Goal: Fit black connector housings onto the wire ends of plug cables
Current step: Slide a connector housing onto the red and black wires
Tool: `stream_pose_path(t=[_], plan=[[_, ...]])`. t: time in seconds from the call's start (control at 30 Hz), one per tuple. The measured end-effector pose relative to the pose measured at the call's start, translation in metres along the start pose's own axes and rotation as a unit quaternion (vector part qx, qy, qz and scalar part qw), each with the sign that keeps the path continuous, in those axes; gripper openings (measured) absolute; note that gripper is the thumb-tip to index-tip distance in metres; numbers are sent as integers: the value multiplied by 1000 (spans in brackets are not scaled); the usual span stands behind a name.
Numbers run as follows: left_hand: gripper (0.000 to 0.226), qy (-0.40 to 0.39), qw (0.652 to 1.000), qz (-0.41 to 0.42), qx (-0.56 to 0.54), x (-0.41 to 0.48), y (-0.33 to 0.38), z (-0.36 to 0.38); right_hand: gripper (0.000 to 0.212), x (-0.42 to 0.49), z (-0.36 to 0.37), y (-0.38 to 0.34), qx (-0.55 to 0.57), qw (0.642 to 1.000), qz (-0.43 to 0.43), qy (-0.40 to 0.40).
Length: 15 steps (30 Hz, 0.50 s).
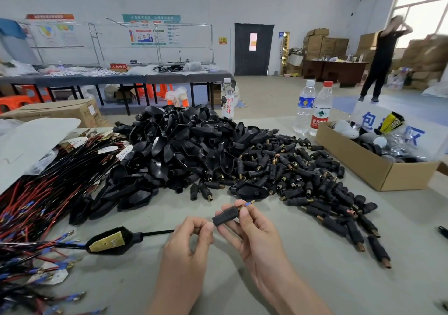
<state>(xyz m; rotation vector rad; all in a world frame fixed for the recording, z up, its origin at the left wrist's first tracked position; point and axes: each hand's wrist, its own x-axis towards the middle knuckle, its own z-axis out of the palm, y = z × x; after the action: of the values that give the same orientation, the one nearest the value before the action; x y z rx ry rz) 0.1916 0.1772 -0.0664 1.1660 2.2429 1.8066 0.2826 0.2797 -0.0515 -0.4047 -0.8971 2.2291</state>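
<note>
Right hand (254, 228) grips housing (226, 215), tabletop (315, 278) apparently open below

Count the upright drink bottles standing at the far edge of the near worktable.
3. A bottle with red characters stands behind the pile of housings; a blue-labelled bottle and a red-capped bottle stand together left of the cardboard box. More may hide inside it.

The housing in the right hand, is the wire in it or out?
In: the wire tip sticks out of the housing at its brass end.
</note>
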Motion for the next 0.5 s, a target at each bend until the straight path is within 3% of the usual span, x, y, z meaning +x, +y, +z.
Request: stream_pose_path(t=[0.3, 0.5], plan=[[19, 1, 1000, -24, -6, -1, 1, 4, 20, 1, 3, 0, -13, 999, -12, 29], [21, -3, 999, -37, -18, -2, 4, 5, 20, -2, 5, -1, 25, 999, 4, 25]])
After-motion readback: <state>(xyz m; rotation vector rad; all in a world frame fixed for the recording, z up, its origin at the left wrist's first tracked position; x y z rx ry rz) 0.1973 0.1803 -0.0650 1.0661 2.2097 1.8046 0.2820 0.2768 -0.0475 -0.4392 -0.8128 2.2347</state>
